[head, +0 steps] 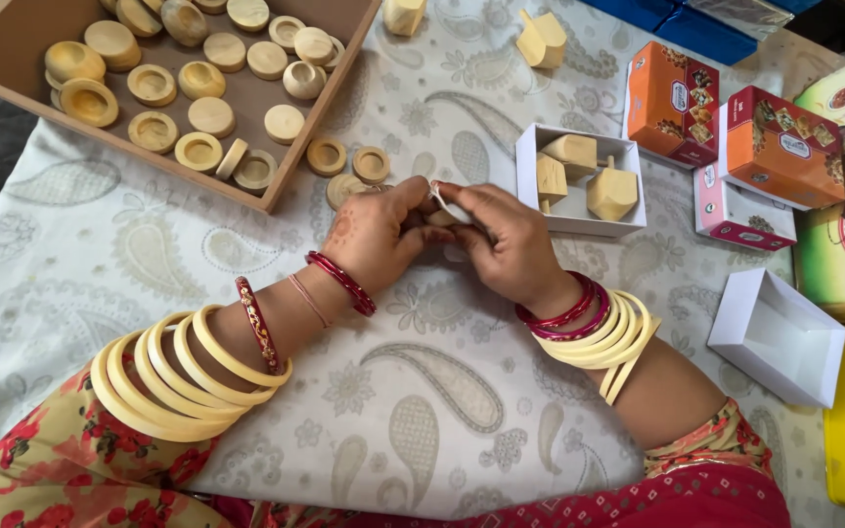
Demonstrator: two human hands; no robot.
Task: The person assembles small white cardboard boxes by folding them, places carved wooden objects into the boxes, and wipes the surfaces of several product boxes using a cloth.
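White small piece [449, 208] pinched between both hands, fingers closed so it stays steady | left hand [376, 238], right hand [512, 246] meet over paisley cloth [422, 391] | just right: white box [628, 217] holding wooden tops [610, 194] | far left: tray [12, 83] of wooden discs [209, 115]

- wooden tray [276, 186] upper left, discs [198, 112] in it
- hands [442, 230] at centre on counter [422, 391]
- open box [579, 210] right of hands, spinning tops [610, 194] inside
- cartons [726, 132] upper right
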